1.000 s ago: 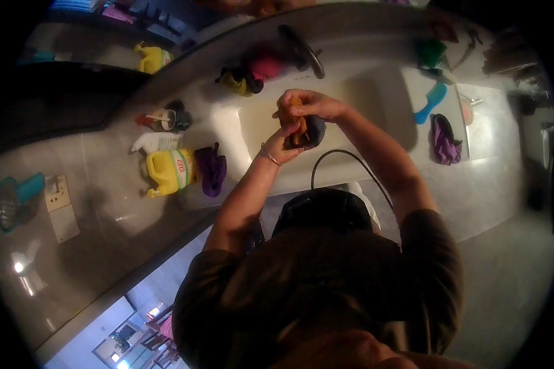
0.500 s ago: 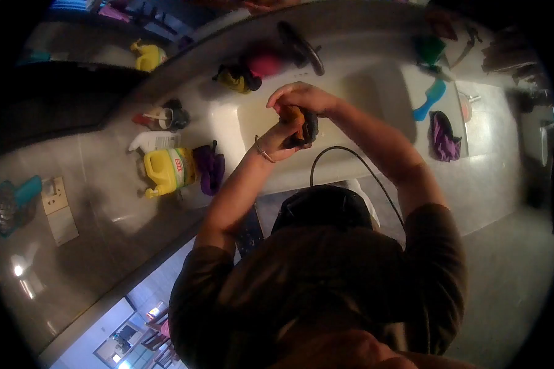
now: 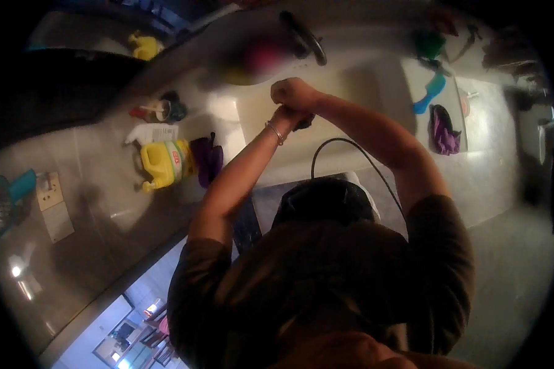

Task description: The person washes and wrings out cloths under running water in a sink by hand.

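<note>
Over the white sink (image 3: 326, 154), both my hands are pressed together. My right hand (image 3: 295, 93) is closed in a fist-like grip, laid on top. Just below it, my left hand (image 3: 288, 115), with a bracelet at the wrist, is mostly covered by the right; its fingers wrap round a dark, soft-looking bundle (image 3: 305, 124). Only a small dark end of this bundle sticks out beside the left hand. The rest of it is hidden between my palms, and its exact kind does not show.
The tap (image 3: 308, 40) rises at the sink's far side, beside a blurred pink thing (image 3: 263, 56). Left stand a yellow jug (image 3: 163, 165), a white bottle (image 3: 152, 134) and a purple cloth-like item (image 3: 208, 160). Right lie a blue tool (image 3: 431, 92) and a purple cloth (image 3: 443, 130).
My right hand has closed down onto the left, and the orange part of the bundle, visible before, is now covered. The yellow-green and dark thing near the tap has become blurred.
</note>
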Available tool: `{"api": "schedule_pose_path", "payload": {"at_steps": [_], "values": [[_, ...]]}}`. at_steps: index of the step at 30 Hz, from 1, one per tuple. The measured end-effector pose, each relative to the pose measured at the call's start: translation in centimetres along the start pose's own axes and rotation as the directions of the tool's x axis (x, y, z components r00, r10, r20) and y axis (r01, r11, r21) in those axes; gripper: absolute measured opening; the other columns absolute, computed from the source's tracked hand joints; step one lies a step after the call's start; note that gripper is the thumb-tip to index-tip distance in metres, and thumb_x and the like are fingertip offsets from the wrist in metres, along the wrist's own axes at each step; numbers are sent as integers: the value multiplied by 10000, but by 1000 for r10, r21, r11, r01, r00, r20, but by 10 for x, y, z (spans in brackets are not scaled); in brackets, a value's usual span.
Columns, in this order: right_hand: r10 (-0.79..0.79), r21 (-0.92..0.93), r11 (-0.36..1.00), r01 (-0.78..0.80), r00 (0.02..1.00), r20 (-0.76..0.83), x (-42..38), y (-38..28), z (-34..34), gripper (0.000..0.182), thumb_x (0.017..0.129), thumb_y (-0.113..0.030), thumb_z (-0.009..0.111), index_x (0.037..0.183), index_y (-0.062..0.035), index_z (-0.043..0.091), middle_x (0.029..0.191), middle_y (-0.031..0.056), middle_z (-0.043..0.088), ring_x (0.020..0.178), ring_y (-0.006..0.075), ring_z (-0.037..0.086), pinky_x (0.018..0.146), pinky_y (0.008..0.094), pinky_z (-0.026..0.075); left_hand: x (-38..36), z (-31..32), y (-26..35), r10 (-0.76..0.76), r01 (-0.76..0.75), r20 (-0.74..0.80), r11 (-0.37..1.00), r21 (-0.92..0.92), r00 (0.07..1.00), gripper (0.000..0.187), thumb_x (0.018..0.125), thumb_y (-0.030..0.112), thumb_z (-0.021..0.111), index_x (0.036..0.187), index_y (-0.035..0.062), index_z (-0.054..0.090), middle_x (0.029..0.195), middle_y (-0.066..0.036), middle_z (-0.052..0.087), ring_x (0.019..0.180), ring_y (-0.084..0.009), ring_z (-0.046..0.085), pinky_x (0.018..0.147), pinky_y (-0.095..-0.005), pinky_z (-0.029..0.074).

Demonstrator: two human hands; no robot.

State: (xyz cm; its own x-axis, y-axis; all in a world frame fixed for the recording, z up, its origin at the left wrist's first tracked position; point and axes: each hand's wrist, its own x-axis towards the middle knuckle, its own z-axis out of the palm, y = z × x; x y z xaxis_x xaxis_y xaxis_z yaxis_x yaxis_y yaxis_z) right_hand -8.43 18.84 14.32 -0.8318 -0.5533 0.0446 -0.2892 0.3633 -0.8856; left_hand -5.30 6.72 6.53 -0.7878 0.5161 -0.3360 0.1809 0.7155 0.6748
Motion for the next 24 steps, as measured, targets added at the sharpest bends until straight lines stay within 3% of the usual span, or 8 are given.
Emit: {"api": "schedule_pose_path", "payload": {"at_steps": [3, 7, 10, 12, 14, 16, 19, 24], "values": [[77, -212, 974, -76, 997, -4, 5, 6, 7, 162, 791, -216, 523, 768, -85, 614, 815, 132, 651, 780, 318, 625, 699, 414, 486, 3, -3, -6, 321, -303, 62, 788, 536, 945, 444, 747, 358, 622, 1092, 84, 568, 1080, -122, 629, 956, -259, 606, 835, -372, 455], [115, -236, 963, -133, 989, -89, 13, 17, 15, 180, 820, -234, 500, 830, -85, 601, 833, 134, 652, 801, 343, 619, 712, 431, 487, 2, -1, -5, 386, -283, -220, 877, 388, 896, 471, 722, 372, 629, 1090, 86, 558, 1085, -120, 618, 1025, -255, 576, 884, -370, 433], [93, -144, 980, -134, 960, -263, 20, 15, 9, 256, 872, -304, 476, 964, -103, 606, 860, 117, 664, 844, 341, 626, 738, 422, 494, -1, -28, 11, 468, -150, -261, 674, 723, 844, 462, 749, 396, 608, 1091, 90, 559, 1101, -118, 602, 1069, -257, 541, 930, -360, 403], [155, -18, 986, -165, 953, -260, 22, 19, -8, 377, 897, -420, 468, 1087, -115, 583, 968, 131, 658, 930, 323, 618, 776, 404, 495, -13, -59, 43, 15, 35, -387, 992, 121, 922, 426, 791, 356, 635, 1135, 123, 542, 1111, -61, 592, 1086, -237, 523, 924, -372, 418], [31, -65, 997, -48, 969, -244, 19, 52, -22, 478, 878, -520, 494, 1157, -139, 570, 1093, 122, 629, 986, 269, 618, 796, 387, 501, -30, -67, 37, -218, 152, -328, 964, -217, 919, 413, 813, 337, 648, 1157, 139, 533, 1115, -32, 587, 1095, -227, 513, 920, -379, 425], [485, 364, 796, -483, 869, 93, -2, 48, -43, 489, 873, -517, 524, 1181, -139, 558, 1157, 88, 597, 1003, 227, 610, 793, 389, 503, -53, -64, 1, -289, -88, -224, 419, -904, 931, 475, 789, 261, 720, 1205, 194, 500, 1118, 4, 569, 1113, -210, 506, 919, -380, 438], [488, 324, 799, -506, 861, 141, -24, 88, -44, 491, 880, -497, 534, 1215, -138, 535, 1153, 55, 589, 1002, 202, 606, 802, 387, 501, -74, -72, -2, -314, -107, -157, 171, -980, 936, 563, 789, 263, 735, 1265, 195, 442, 1221, -13, 529, 1112, -225, 526, 883, -436, 468], [493, 476, 655, -587, 809, 318, -59, 83, -32, 490, 871, -452, 538, 1243, -135, 495, 1179, 38, 555, 1072, 200, 552, 907, 406, 435, -93, -66, 1, -342, -89, -123, 113, -990, 932, 632, 800, 306, 724, 1323, 146, 407, 1255, -35, 504, 1172, -208, 481, 1009, -405, 360]]}}
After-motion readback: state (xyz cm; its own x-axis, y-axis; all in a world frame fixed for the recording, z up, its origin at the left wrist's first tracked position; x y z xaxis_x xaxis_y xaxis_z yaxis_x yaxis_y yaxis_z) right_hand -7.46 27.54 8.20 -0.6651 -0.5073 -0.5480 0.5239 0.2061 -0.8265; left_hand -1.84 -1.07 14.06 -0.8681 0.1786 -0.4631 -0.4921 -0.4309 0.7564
